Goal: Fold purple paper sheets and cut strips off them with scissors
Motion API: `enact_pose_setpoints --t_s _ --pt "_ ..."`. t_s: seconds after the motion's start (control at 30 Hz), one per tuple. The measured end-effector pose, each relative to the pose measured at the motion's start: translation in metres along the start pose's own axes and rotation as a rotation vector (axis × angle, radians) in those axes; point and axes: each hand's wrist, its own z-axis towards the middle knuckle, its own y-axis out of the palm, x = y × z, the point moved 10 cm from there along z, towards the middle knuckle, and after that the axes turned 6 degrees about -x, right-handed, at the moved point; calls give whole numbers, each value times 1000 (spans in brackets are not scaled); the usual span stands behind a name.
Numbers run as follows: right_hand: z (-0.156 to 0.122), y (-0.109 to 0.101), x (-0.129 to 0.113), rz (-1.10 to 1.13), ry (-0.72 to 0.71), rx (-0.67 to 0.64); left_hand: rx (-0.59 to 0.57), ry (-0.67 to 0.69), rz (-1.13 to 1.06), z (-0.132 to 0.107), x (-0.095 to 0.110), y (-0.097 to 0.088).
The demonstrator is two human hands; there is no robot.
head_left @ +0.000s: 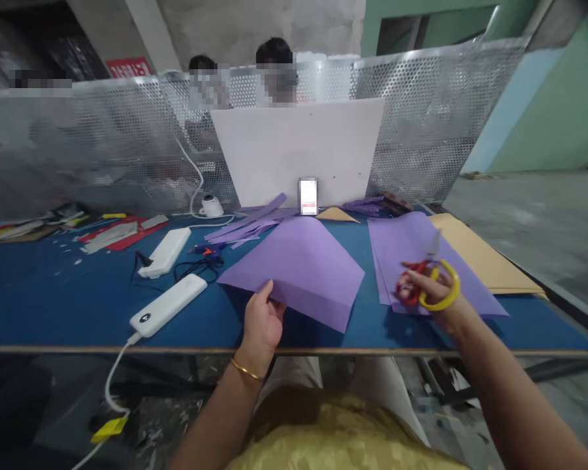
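My left hand is closed on the near edge of a purple sheet of paper, thumb on top and fingers underneath. That sheet bends upward in the middle, with a crease along its near edge. Off to the right, my right hand grips scissors with red and yellow handles. Their blades point away from me and are slightly blurred, so I cannot tell how far apart they are. Below this hand lie more purple sheets, partly covering a stack of tan-yellow sheets.
Purple strips and a phone are at the back of the blue table. White power strips with cords lie left. Red and grey scraps lie beyond them. A white board and perforated metal screen stand behind; people are beyond.
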Motion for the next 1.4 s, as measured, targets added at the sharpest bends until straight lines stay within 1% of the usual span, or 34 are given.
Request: enact_pose_setpoints --t_s 0.03,0.07,0.1,0.13,0.2,0.27,0.3,0.37,0.4,0.47,0.53,0.63,0.7,0.73,0.83,0.87,0.9,0.93,1.0,1.07,1.13,1.2,1.27,1.33,1.4 --pt "-7 27 6 68 67 -91 -3 16 2 -2 4 2" --pt "-15 56 17 273 196 -178 -4 30 4 -5 7 4" --pt "-20 81 24 461 298 -208 -3 38 7 -7 11 5" --pt "-20 98 25 514 324 -213 -1 39 10 -9 14 5" --pt "-8 124 24 566 346 -200 5 29 21 -12 19 3" --pt "14 139 24 589 353 -163 21 31 40 -13 25 -1" --pt "27 143 24 590 353 -134 25 36 50 -12 27 -4" --pt "52 141 21 569 330 -48 5 42 74 -9 29 -5" --pt "63 136 17 552 304 5 -22 37 93 -6 28 -4" --pt "77 117 6 507 214 127 -85 14 138 0 23 0" --pt "76 91 -9 449 80 250 -134 -22 179 6 13 3" --pt "52 50 -29 327 -105 370 -190 -94 221 14 -5 6" --pt "28 28 -33 226 -139 385 -210 -138 245 20 -14 7" --pt "17 19 -32 175 -125 368 -209 -151 251 23 -17 7" --pt "-19 4 -19 1 -3 228 -177 -157 249 28 -18 2" --pt "-32 0 -15 -151 41 182 -166 -156 244 28 -18 0" --pt "-46 -5 -12 -253 65 168 -163 -159 240 24 -18 -2" --pt "-60 -5 -7 -295 86 129 -168 -166 236 19 -20 -3" --pt "-87 2 10 -235 166 10 -212 -180 235 2 -27 -4" --pt "-112 21 27 -144 250 -149 -276 -217 250 -21 -40 -3" --pt "-132 42 39 -95 306 -286 -329 -293 276 -45 -60 -1" --pt "-146 59 42 -86 323 -399 -364 -426 315 -65 -83 -1" --pt "-154 73 41 -80 339 -502 -368 -523 343 -77 -100 -1" --pt "-161 81 39 -79 376 -595 -361 -553 346 -80 -106 -2" --pt "-166 82 35 -78 412 -643 -363 -538 337 -79 -105 -2"
